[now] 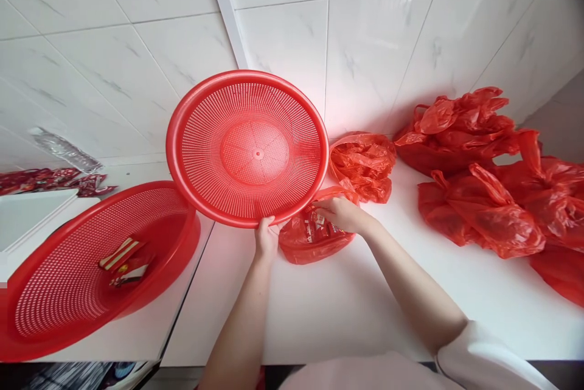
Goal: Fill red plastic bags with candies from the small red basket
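Tilted basket (249, 146) rim gripped at 6 o'clock by L hand (266, 238), to be kept steady; R hand (340, 213) in bag (310, 247) at 3 o'clock, grip unclear

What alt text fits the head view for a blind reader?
The left hand holds a red perforated basket tilted by its rim while the right hand reaches into a red bag of packets on a white counter. Another basket sits left, more red bags right.

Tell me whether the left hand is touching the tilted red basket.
Touching. The head view shows the left hand gripping the tilted red basket at its lower rim.
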Action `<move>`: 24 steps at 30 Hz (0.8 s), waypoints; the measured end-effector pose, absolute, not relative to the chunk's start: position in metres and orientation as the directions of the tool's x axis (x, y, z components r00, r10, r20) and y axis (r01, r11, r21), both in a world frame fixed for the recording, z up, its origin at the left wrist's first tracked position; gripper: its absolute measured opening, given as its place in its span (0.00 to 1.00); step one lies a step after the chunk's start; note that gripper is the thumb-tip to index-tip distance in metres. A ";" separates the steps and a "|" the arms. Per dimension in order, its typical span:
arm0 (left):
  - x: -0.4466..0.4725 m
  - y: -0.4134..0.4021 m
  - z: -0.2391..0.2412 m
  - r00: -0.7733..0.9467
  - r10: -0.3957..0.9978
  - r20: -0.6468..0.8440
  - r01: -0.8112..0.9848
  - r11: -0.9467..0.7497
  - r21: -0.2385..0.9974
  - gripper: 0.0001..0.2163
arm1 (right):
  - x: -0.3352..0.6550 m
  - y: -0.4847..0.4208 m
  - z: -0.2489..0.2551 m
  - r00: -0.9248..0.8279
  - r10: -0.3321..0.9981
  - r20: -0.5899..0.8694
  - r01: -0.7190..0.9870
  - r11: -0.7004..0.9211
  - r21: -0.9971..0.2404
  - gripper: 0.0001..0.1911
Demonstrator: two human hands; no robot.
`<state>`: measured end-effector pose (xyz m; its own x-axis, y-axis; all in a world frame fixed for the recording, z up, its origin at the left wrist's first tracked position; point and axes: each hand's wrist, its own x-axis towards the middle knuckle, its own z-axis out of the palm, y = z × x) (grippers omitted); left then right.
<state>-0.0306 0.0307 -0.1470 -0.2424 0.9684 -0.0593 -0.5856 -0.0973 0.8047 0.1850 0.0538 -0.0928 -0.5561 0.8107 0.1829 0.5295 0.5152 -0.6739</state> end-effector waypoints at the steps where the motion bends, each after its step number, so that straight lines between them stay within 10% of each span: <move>1: -0.030 0.030 -0.146 -0.242 0.968 -0.059 -0.586 -0.097 0.804 0.11 | 0.184 0.054 -0.094 -0.514 0.838 0.181 0.569 0.492 -0.659 0.13; 6: -0.031 0.026 -0.138 -0.215 0.975 -0.049 -0.595 -0.091 0.799 0.08 | 0.181 0.053 -0.095 -0.164 0.934 0.317 0.655 0.344 -0.673 0.21; 11: -0.033 0.023 -0.135 -0.114 0.993 -0.040 -0.604 -0.037 0.796 0.10 | 0.182 0.051 -0.091 -0.166 0.901 0.400 0.706 0.392 -0.589 0.34; 19: -0.042 0.011 -0.114 0.149 0.977 0.150 -0.318 -0.096 0.943 0.25 | 0.188 0.043 -0.071 -0.008 0.832 0.555 0.690 0.406 -0.599 0.11; 24: -0.062 -0.024 -0.091 -0.131 0.982 0.135 0.066 -0.127 0.990 0.35 | 0.212 0.034 -0.046 0.160 0.720 0.675 0.728 0.376 -0.574 0.11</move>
